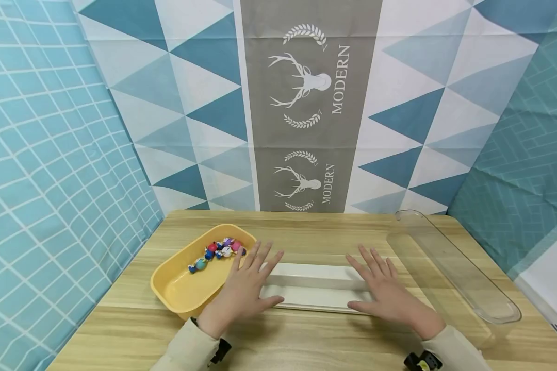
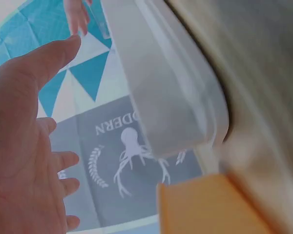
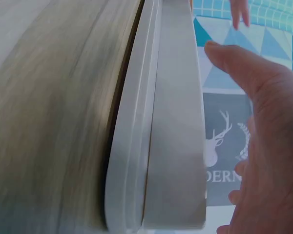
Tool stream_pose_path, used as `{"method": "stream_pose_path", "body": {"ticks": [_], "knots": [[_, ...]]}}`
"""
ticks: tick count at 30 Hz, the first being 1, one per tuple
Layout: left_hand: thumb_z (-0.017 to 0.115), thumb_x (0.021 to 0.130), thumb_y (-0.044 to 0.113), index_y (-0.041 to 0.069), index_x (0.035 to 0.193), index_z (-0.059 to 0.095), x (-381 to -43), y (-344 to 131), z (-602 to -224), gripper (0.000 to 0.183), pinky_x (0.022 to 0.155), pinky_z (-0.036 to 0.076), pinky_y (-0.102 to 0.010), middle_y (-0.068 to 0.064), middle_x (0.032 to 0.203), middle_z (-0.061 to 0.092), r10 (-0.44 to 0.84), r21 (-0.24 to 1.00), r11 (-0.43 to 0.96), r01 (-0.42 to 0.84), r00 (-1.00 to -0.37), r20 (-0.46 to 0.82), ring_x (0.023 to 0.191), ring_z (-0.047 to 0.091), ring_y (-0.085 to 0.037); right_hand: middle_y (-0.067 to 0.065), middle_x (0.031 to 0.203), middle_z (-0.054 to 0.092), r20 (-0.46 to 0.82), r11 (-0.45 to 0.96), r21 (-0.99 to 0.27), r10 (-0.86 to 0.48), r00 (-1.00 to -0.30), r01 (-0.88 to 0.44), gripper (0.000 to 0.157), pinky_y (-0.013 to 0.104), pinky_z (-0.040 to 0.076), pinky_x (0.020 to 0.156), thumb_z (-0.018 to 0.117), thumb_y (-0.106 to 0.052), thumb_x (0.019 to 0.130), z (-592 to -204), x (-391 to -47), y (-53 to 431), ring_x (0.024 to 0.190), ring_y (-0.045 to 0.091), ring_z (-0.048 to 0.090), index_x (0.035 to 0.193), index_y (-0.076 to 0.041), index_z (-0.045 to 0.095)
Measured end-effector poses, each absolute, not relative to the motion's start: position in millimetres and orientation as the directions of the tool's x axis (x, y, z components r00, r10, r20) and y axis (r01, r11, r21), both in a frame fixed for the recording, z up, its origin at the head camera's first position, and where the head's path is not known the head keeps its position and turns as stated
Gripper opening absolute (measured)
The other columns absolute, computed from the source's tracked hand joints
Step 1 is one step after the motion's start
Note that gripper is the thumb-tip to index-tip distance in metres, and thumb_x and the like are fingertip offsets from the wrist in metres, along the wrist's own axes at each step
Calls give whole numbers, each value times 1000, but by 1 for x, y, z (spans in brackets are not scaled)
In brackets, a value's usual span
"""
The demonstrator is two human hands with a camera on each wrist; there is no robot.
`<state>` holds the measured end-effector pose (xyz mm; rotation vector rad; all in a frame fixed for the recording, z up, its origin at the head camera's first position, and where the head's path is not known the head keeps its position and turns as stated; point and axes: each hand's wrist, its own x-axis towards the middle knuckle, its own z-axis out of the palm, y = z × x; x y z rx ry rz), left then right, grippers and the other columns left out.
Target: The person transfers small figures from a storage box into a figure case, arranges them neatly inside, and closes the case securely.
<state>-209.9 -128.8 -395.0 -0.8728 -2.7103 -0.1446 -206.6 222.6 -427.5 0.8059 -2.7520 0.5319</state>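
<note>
A long white plastic box (image 1: 315, 296) lies crosswise in the middle of the wooden table, its side wall (image 3: 176, 126) large in the right wrist view. Over its left end hovers my left hand (image 1: 246, 288), fingers spread and nothing held; its palm (image 2: 19, 161) shows in the left wrist view. My right hand (image 1: 387, 293) is likewise spread out, with its thumb (image 3: 239, 66) extended, close to the box's right end. Next to my left hand stands a yellow basin (image 1: 171, 288) with several small colourful wrapped pieces (image 1: 226, 250) in it.
A clear plastic cover (image 1: 464, 273), long and round-cornered, lies on the right side of the wooden table (image 1: 306, 345). Behind the table hangs a patterned cloth (image 1: 306, 129) with deer heads, and a blue checked cloth (image 1: 51, 180) borders the left side.
</note>
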Motion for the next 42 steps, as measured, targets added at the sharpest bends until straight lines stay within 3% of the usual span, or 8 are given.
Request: {"method": "stream_pose_path", "body": {"ticks": [10,17,27,29,32,35,40,42], "knots": [[72,83,57,17,156,33,-215,-154,-378,92,113,15,-66,-16,161,26,555,-52,819,572,-764,329,146,23,-41,23,157,18,359,721,-347,-488,-796,-599,106,77,15,101,85,-43,75,-438,-212,243,142,52,15,157,-16,25],[75,82,53,14,153,39,-220,-176,-371,89,112,21,-65,-18,157,33,560,-103,815,569,-732,387,142,31,-42,28,152,23,367,666,-459,-460,-809,-587,108,76,32,93,89,-39,72,-447,-216,256,135,54,23,155,-10,25],[79,80,45,8,149,42,-232,-201,-359,87,106,28,-67,-22,150,39,585,-126,792,597,-685,434,136,36,-43,30,153,19,278,530,-695,-424,-862,-486,117,77,25,98,92,-28,70,-461,-222,273,138,53,18,157,-7,16],[79,81,43,7,149,42,-235,-204,-356,86,105,29,-67,-22,150,40,587,-127,792,597,-689,425,135,37,-43,30,154,18,266,485,-739,-427,-864,-467,119,70,30,102,92,-24,70,-463,-223,276,139,52,17,158,-9,12],[77,83,41,6,150,40,-240,-208,-352,83,106,30,-66,-23,149,41,584,-103,795,598,-708,398,136,37,-44,31,152,19,276,414,-780,-445,-852,-469,121,43,39,105,91,-18,70,-465,-225,280,137,53,20,159,-12,9],[75,86,40,6,151,37,-246,-213,-351,83,106,30,-66,-24,149,41,583,-81,796,600,-723,370,137,36,-45,31,151,19,287,356,-807,-462,-839,-472,123,16,32,99,92,-13,68,-468,-227,284,137,40,26,159,-11,8],[75,87,37,6,152,34,-256,-223,-354,83,103,30,-69,-25,148,40,580,-44,794,607,-735,351,136,36,-47,34,149,16,292,262,-849,-492,-821,-459,126,7,23,99,92,-6,65,-472,-231,289,129,0,31,157,-4,5],[75,87,35,5,152,33,-259,-227,-355,83,103,29,-69,-25,149,39,577,-18,794,608,-744,339,136,35,-47,36,148,16,296,240,-856,-496,-816,-457,125,7,25,99,91,-3,65,-474,-231,291,126,-5,33,157,-3,5]]}}
